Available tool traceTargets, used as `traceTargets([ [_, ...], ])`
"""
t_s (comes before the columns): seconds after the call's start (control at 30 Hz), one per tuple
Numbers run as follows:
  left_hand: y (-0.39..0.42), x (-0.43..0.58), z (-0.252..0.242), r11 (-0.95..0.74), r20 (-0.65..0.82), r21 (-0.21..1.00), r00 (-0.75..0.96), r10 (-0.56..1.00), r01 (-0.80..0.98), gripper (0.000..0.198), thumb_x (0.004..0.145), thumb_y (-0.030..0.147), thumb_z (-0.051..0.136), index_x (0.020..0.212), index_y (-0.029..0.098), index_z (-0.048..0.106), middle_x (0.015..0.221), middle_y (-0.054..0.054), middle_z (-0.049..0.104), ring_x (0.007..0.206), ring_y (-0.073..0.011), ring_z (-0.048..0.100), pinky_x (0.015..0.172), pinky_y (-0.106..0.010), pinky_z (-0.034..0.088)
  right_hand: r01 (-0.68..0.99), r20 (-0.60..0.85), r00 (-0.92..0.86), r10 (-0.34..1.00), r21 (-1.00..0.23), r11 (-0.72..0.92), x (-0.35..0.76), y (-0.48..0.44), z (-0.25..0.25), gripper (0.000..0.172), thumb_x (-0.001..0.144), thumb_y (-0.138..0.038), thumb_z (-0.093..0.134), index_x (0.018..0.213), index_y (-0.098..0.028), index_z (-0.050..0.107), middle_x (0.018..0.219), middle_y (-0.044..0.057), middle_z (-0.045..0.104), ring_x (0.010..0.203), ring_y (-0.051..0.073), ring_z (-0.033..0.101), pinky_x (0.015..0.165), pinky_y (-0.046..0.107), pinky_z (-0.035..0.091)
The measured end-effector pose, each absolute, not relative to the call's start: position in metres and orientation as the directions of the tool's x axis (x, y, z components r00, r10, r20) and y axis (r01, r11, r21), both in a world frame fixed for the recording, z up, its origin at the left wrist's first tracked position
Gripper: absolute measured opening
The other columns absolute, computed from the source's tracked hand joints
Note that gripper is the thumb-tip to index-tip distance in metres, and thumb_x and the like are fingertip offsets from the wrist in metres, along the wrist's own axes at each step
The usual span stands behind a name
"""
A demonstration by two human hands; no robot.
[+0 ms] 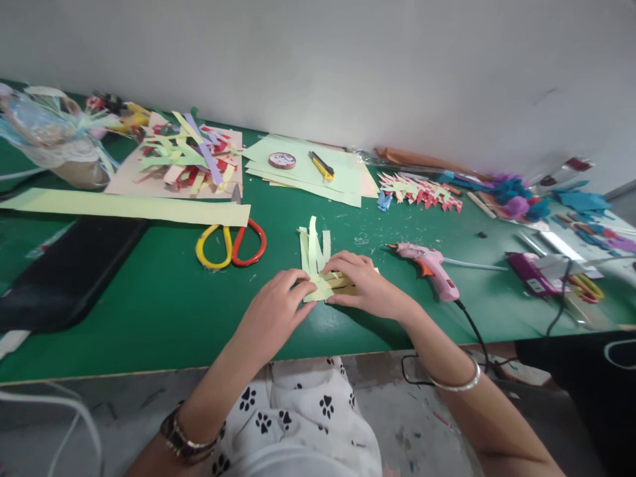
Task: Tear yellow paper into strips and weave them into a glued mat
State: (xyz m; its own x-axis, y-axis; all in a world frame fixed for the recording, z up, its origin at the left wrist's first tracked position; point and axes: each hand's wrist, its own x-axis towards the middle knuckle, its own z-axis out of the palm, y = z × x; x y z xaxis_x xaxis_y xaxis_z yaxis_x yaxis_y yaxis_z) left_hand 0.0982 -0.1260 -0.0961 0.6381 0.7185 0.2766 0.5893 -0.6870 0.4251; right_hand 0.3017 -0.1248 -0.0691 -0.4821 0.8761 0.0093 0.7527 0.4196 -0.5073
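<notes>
Several pale yellow-green paper strips (313,248) cross one another in a small woven piece on the green table, loose ends pointing away from me and to the right. My left hand (278,305) pinches the piece at its left edge between thumb and fingers. From the right, my right hand (360,285) is closed over the strips, thumb near the front edge and fingertips at the weave. Part of the strips is hidden under the right hand. Scissors (213,248) with one yellow and one red handle lie to the left. A pink glue gun (430,265) rests to the right.
A long paper strip (124,207) lies across the scissors' blades and a black phone-like slab (74,271). Behind are paper scraps (189,156), paper sheets (298,149) with a yellow cutter (322,165), and a folded-paper chain (420,192). The glue gun's cord (474,331) hangs off the front edge.
</notes>
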Motion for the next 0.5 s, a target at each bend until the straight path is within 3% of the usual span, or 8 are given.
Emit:
traceTargets([
  [0.5, -0.1256, 0.0989, -0.0943, -0.709, 0.298, 0.385, 0.647, 0.701, 0.591, 0.013, 0.088, 0.022, 0.045, 0.093, 0.017, 0.056, 0.099, -0.007, 0.056, 0.092, -0.0201, 0.055, 0.074, -0.034, 0.048, 0.754, 0.027, -0.507, 0.862, -0.471, 0.458, 0.3027, -0.1244, -0.0704, 0.030, 0.079, -0.036, 0.058, 0.105, -0.023, 0.049, 0.108, 0.005, 0.052, 0.104, 0.019, 0.047, 0.091, 0.036, 0.028],
])
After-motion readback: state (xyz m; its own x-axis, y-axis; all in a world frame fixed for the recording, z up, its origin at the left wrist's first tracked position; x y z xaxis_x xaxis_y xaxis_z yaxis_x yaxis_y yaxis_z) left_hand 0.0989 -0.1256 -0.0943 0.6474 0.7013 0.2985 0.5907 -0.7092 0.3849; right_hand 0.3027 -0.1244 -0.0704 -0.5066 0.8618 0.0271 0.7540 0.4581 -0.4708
